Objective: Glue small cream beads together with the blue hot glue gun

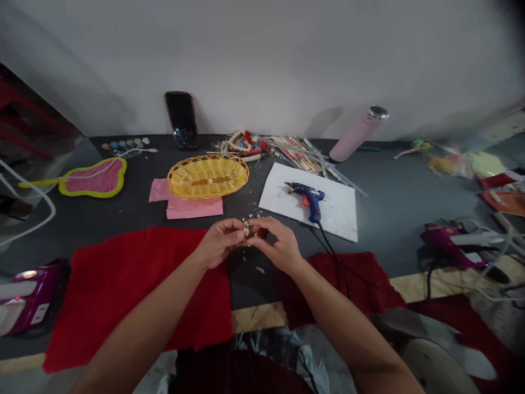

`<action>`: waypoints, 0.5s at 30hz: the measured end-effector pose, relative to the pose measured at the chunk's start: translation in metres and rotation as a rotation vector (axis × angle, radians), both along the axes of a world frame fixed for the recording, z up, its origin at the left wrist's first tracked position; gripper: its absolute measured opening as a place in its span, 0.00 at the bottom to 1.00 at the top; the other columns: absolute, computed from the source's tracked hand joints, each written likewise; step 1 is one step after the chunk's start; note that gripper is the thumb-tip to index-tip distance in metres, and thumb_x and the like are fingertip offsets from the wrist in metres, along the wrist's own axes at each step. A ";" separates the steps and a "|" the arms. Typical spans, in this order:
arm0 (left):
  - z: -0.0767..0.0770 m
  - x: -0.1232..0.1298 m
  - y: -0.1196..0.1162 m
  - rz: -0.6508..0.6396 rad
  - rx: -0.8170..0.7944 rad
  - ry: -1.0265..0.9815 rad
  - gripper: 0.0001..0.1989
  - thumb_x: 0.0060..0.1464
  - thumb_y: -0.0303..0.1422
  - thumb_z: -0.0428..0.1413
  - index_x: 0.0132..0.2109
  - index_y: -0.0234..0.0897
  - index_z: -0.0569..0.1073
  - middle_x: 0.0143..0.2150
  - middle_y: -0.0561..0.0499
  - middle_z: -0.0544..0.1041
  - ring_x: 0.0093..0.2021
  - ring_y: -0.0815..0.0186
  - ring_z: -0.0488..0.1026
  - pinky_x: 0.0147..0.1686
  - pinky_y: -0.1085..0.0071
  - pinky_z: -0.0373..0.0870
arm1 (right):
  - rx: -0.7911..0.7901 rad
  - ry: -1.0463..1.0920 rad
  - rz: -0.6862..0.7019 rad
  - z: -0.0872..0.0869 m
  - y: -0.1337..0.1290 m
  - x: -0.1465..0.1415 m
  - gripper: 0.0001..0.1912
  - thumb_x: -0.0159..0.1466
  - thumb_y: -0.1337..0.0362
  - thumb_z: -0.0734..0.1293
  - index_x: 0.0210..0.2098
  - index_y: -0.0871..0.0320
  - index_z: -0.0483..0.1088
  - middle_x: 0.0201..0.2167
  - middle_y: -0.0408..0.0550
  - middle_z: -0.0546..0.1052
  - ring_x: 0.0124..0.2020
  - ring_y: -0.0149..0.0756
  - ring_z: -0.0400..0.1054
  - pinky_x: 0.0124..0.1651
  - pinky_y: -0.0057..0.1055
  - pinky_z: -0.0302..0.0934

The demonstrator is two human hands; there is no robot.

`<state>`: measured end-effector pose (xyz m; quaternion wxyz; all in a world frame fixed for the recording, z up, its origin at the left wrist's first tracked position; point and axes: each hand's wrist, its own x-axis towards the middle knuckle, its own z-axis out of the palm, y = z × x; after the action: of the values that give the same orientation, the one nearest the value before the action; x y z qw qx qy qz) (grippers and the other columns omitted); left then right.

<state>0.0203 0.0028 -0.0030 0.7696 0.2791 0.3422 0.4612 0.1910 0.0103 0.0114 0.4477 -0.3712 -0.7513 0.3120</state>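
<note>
Over the front middle of the dark table, my left hand (221,241) pinches a small cream-coloured piece (246,231) between thumb and fingers. Too small to make out, it could be a bead or a shell. My right hand (279,241) meets it from the other side, thumb and index curled in close to the piece; what they grip is hidden. Several tiny pale bits (252,216) lie scattered around my fingertips. Behind my left hand stands a yellow woven basket (188,189) with a brown strip inside.
A blue glue gun (314,205) lies on a white board (340,219), its cord running toward me. Red cloths (135,273) cover the front. Pink paper (194,209), glue sticks and craft sticks (299,150), a phone (181,120) and a pink flask (355,137) sit farther back.
</note>
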 end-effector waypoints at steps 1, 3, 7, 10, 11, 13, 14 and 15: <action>0.000 0.000 0.000 -0.005 0.002 0.010 0.11 0.38 0.30 0.66 0.31 0.31 0.74 0.29 0.52 0.76 0.28 0.73 0.72 0.32 0.76 0.67 | 0.031 -0.003 0.031 -0.001 0.000 0.000 0.14 0.57 0.64 0.69 0.44 0.54 0.71 0.32 0.46 0.75 0.33 0.32 0.70 0.35 0.28 0.67; -0.001 0.000 -0.001 -0.017 0.003 0.041 0.11 0.38 0.30 0.66 0.31 0.31 0.74 0.28 0.52 0.76 0.27 0.73 0.72 0.32 0.76 0.67 | 0.081 -0.006 0.066 -0.002 0.001 0.000 0.13 0.59 0.67 0.68 0.44 0.53 0.72 0.34 0.47 0.74 0.36 0.32 0.69 0.38 0.30 0.67; -0.001 0.000 -0.001 -0.032 0.012 0.096 0.12 0.39 0.31 0.66 0.33 0.31 0.77 0.28 0.51 0.76 0.27 0.73 0.72 0.32 0.76 0.66 | 0.146 -0.014 0.082 -0.004 0.002 0.000 0.11 0.60 0.70 0.66 0.42 0.54 0.73 0.34 0.48 0.74 0.37 0.32 0.69 0.41 0.30 0.67; -0.002 -0.002 -0.001 -0.034 0.025 0.126 0.11 0.40 0.32 0.66 0.32 0.31 0.77 0.27 0.50 0.76 0.27 0.73 0.71 0.32 0.76 0.65 | 0.168 -0.023 0.082 -0.004 0.002 0.000 0.11 0.60 0.70 0.66 0.42 0.54 0.73 0.34 0.48 0.74 0.36 0.32 0.70 0.40 0.30 0.67; -0.003 -0.002 -0.001 -0.031 0.028 0.134 0.10 0.40 0.32 0.65 0.32 0.31 0.77 0.27 0.51 0.76 0.27 0.73 0.71 0.32 0.76 0.65 | 0.169 -0.025 0.078 -0.004 0.002 0.000 0.10 0.61 0.70 0.65 0.42 0.54 0.73 0.34 0.48 0.74 0.36 0.32 0.70 0.40 0.30 0.68; -0.004 -0.002 -0.001 -0.024 0.034 0.144 0.10 0.40 0.31 0.65 0.31 0.30 0.77 0.26 0.51 0.76 0.27 0.73 0.70 0.31 0.76 0.64 | 0.171 -0.029 0.069 -0.004 0.002 -0.001 0.10 0.61 0.70 0.65 0.41 0.55 0.73 0.34 0.49 0.75 0.36 0.32 0.70 0.40 0.30 0.68; -0.004 -0.002 -0.001 -0.021 0.038 0.146 0.10 0.41 0.31 0.65 0.31 0.30 0.77 0.27 0.51 0.75 0.27 0.73 0.70 0.31 0.76 0.64 | 0.172 -0.031 0.063 -0.005 0.001 -0.001 0.10 0.61 0.70 0.65 0.41 0.55 0.73 0.34 0.49 0.75 0.36 0.32 0.70 0.40 0.30 0.68; -0.004 -0.002 -0.002 -0.019 0.044 0.146 0.10 0.41 0.32 0.65 0.32 0.30 0.77 0.27 0.51 0.75 0.27 0.73 0.70 0.31 0.76 0.64 | 0.172 -0.030 0.058 -0.005 0.001 -0.002 0.10 0.61 0.70 0.64 0.41 0.55 0.73 0.34 0.49 0.75 0.36 0.32 0.70 0.40 0.30 0.68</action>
<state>0.0185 0.0012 -0.0072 0.7406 0.3321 0.3847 0.4395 0.1894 0.0116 0.0060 0.4575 -0.3140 -0.7924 0.2536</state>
